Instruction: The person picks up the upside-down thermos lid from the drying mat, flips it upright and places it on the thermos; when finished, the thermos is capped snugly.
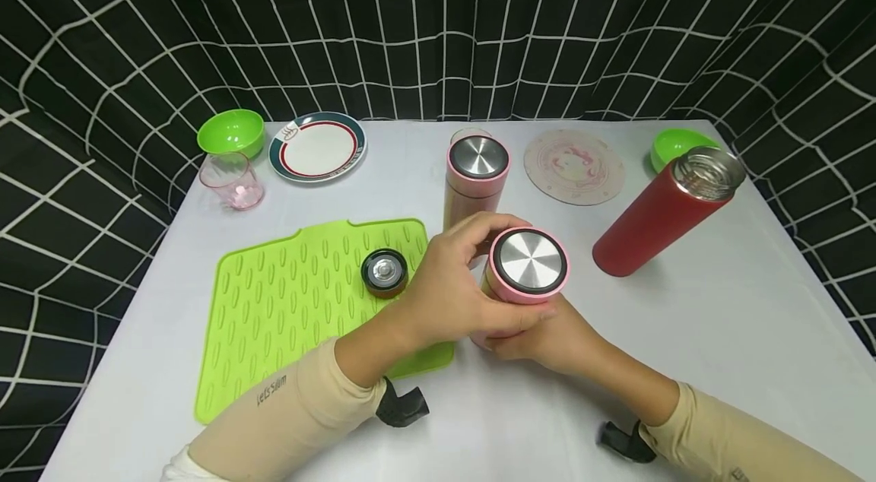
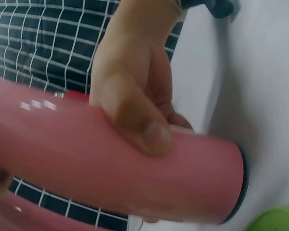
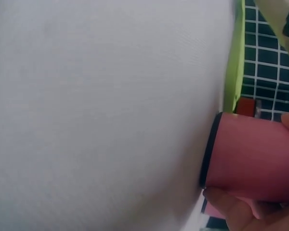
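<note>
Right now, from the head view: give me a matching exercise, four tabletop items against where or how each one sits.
Items:
1. near pink flask
2. red flask
3. black lid
4. clear pink cup

Places or states:
A. lies on the green mat
B. stands open, no lid on its mouth
C. gripped by the left hand and the right hand
D. stands beside the green bowl at the far left

Pairs: 1-C, 2-B, 3-A, 4-D
</note>
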Action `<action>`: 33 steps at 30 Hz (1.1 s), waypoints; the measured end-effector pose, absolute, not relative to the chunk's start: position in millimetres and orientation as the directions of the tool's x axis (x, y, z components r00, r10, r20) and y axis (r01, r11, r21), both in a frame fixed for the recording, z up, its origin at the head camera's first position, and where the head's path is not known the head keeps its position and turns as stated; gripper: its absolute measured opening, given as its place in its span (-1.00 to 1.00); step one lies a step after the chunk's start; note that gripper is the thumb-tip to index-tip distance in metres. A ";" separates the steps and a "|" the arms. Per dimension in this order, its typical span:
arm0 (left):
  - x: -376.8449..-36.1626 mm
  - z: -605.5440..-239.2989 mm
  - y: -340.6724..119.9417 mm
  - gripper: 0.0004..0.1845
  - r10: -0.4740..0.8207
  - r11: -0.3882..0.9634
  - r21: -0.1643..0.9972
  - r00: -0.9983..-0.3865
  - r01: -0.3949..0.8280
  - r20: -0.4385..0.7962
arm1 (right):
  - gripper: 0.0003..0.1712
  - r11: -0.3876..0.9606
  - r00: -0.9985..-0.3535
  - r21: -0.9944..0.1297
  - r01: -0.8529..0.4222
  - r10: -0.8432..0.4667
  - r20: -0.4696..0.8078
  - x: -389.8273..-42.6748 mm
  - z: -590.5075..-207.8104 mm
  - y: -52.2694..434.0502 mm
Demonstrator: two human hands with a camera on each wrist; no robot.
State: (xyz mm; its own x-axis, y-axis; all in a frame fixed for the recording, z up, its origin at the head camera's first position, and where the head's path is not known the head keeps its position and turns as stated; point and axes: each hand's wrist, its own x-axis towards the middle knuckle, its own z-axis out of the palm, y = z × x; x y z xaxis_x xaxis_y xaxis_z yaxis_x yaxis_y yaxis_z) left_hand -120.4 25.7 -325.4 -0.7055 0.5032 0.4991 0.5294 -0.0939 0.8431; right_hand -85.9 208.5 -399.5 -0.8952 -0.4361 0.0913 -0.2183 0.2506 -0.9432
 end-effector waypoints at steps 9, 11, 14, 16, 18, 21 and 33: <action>-131.9 -323.1 12.4 -0.20 0.674 -0.185 0.922 -0.638 0.341 0.372 | -0.46 0.281 -0.886 -0.928 -0.243 -0.454 0.095 -88.0 -394.8 207.4; -131.4 -321.3 12.4 -0.16 0.665 -0.154 0.912 -0.643 0.380 0.380 | -0.46 0.261 -0.882 -0.933 -0.246 -0.460 0.104 -88.9 -390.8 205.5; -125.4 -316.3 13.7 -0.12 0.587 -0.029 0.856 -0.684 0.516 0.432 | -0.50 0.231 -0.874 -0.939 -0.253 -0.471 0.120 -88.2 -384.8 203.2; -119.1 -311.8 14.9 -0.12 0.522 0.077 0.808 -0.714 0.584 0.466 | -0.49 0.235 -0.881 -0.940 -0.248 -0.458 0.118 -87.1 -384.9 203.8; -113.5 -307.7 16.1 -0.14 0.465 0.167 0.781 -0.746 0.602 0.476 | -0.48 0.248 -0.887 -0.937 -0.244 -0.449 0.112 -86.5 -387.9 205.4; -108.5 -304.7 18.1 -0.20 0.445 0.212 0.791 -0.778 0.573 0.444 | -0.43 0.270 -0.898 -0.936 -0.224 -0.430 0.091 -87.4 -396.1 209.3; -119.9 -314.7 24.2 -0.31 0.508 -0.085 0.871 -0.730 0.485 0.456 | -0.49 0.245 -0.881 -0.944 -0.221 -0.465 0.086 -87.2 -375.6 206.4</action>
State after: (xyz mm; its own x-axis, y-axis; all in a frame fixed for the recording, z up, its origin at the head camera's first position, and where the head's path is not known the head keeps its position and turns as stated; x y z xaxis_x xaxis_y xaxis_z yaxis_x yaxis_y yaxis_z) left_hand -119.9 24.2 -314.7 -0.7304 0.5082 0.4563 0.4845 -0.0853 0.8706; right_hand -87.2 206.4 -375.6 -0.8812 -0.4649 0.0862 -0.2214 0.2448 -0.9440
